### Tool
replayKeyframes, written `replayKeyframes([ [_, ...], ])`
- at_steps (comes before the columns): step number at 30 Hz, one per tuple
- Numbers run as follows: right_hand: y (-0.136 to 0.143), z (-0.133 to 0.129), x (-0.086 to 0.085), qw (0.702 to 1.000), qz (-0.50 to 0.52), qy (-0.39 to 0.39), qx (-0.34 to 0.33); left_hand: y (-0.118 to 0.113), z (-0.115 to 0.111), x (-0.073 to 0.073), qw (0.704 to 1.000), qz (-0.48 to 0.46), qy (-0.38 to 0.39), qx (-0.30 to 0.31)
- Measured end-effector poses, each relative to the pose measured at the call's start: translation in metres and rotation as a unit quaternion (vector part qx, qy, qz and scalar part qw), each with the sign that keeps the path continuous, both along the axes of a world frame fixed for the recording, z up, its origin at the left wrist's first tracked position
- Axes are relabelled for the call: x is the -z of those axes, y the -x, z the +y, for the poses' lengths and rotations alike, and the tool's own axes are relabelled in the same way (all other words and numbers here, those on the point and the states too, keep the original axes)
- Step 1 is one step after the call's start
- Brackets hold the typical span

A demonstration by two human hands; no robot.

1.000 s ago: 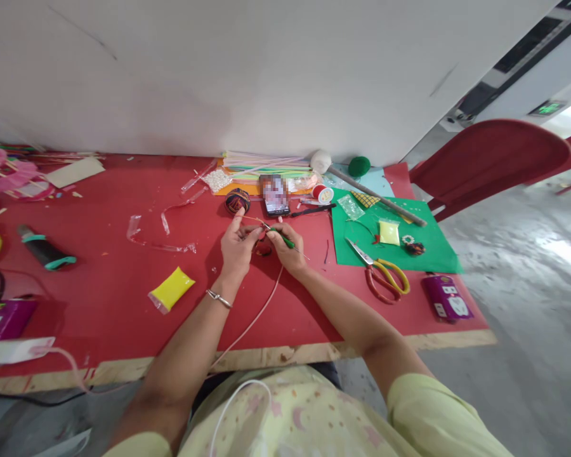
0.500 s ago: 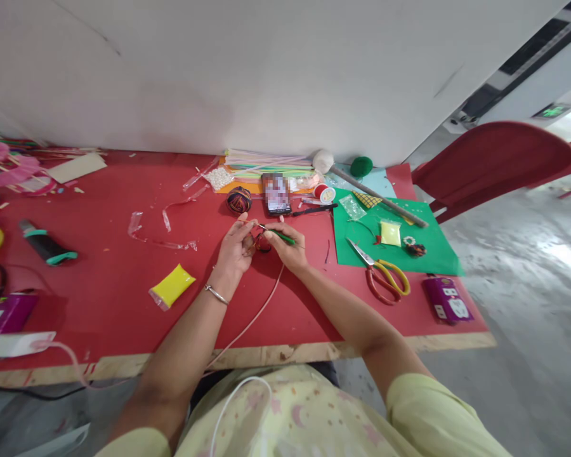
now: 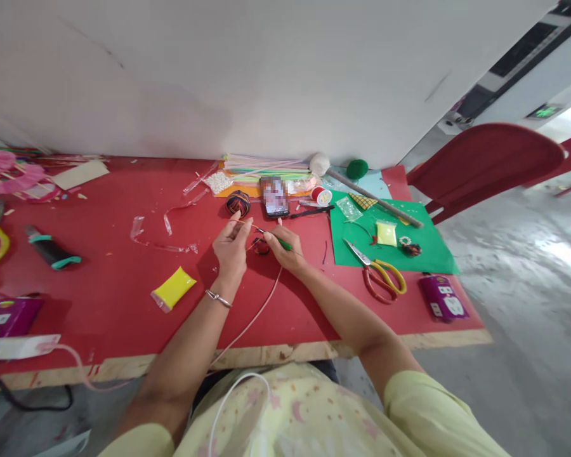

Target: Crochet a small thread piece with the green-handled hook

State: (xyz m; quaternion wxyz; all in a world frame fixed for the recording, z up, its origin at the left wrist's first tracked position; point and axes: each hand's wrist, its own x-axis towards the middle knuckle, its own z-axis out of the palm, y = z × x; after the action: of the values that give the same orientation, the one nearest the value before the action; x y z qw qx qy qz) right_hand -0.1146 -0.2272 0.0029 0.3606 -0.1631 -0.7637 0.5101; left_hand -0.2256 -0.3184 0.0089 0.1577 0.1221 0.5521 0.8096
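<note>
My left hand point(image 3: 231, 247) has its fingers pinched on an orange strand of yarn point(image 3: 242, 222), which runs toward the tip of a green-handled crochet hook point(image 3: 284, 244). My right hand point(image 3: 287, 247) is closed round that hook. Between the hands, a small dark multicoloured yarn piece point(image 3: 261, 246) hangs or lies just over the red table; which one I cannot tell. Beyond my left hand sits a ball of dark multicoloured yarn point(image 3: 238, 202). A phone point(image 3: 275, 197) with a lit screen lies just right of the ball.
Scissors point(image 3: 380, 273) lie partly on a green sheet point(image 3: 440, 247) at the right. A yellow clay packet point(image 3: 174, 289) is left of my left wrist. A pink cable point(image 3: 252, 317) crosses the red table point(image 3: 114, 285). Purple boxes point(image 3: 442, 297) sit near both ends.
My left hand has turned from palm up to fingers raised, and has drawn the orange strand up and leftward from the hook. The small yarn piece now shows more clearly between the hands.
</note>
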Motion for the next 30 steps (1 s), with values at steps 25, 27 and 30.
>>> replayKeyframes([
  [25,-0.018,-0.041,-0.054,0.931,0.091,0.352,0.041,-0.037,-0.024,-0.074,0.993,0.042,-0.016,0.107],
  [27,-0.019,-0.042,-0.055,0.931,0.093,0.351,0.041,-0.038,-0.026,-0.076,0.993,0.033,-0.017,0.114],
  [30,-0.021,-0.043,-0.056,0.931,0.103,0.347,0.033,-0.04,-0.028,-0.078,0.992,0.02,-0.018,0.12],
])
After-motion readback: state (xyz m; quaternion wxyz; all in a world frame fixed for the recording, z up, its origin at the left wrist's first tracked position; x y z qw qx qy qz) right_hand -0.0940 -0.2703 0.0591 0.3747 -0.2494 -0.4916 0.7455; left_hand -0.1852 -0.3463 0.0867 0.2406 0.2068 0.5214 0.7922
